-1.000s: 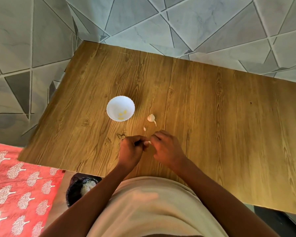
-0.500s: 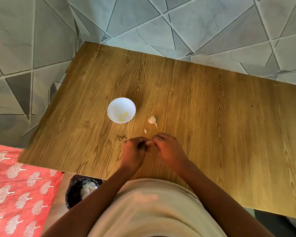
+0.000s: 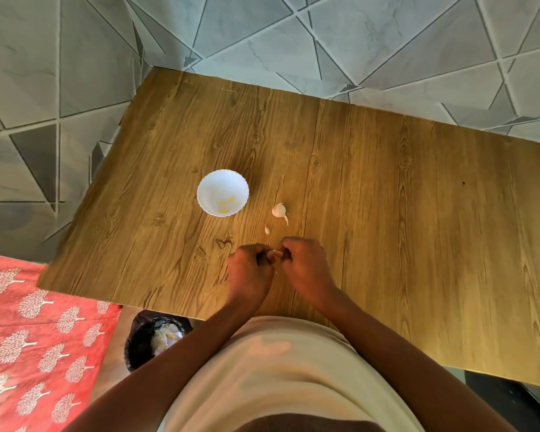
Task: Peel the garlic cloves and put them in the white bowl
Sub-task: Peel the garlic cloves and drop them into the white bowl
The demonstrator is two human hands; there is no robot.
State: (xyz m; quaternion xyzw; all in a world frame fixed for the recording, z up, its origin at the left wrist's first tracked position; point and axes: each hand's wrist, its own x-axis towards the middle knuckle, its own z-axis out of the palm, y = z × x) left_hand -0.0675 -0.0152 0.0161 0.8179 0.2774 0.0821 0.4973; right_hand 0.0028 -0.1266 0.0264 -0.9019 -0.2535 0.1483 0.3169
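Note:
A small garlic clove (image 3: 275, 253) is pinched between my left hand (image 3: 250, 272) and my right hand (image 3: 304, 266), both with fingers curled, just above the wooden table (image 3: 387, 213). Most of the clove is hidden by my fingers. A piece of the garlic bulb (image 3: 279, 211) with a stalk lies on the table beyond my hands. A small pale scrap (image 3: 267, 229), clove or skin, lies between it and my hands. The white bowl (image 3: 212, 185) stands to the far left of my hands with a few yellowish peeled cloves (image 3: 225, 204) inside.
A black bin (image 3: 147, 341) with white garlic skins in it stands on the floor below the table's near edge, to my left. A red patterned cloth (image 3: 28, 338) covers the lower left. Grey tiled floor surrounds the table.
My hands have stayed together on the clove, with only small finger shifts. The view has tilted slightly. The bowl and loose garlic have not moved.

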